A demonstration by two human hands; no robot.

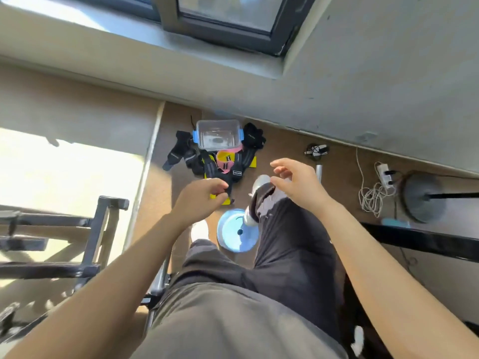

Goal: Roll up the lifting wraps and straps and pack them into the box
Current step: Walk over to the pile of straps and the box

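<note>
Forearms (pixel 129 268) outstretched, left hand (pixel 199 200) seemingly pinching a black strap (pixel 228 183), right hand (pixel 295 183) spread wide, holding nothing.

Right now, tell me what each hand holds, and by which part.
The left hand pinches the near end of a black strap that leads from the pile. The right hand hangs open and holds nothing.

Clear glossy plastic box (pixel 218 134); matt black cloth straps (pixel 217 169); floor (pixel 285 151) perhaps wood.
</note>
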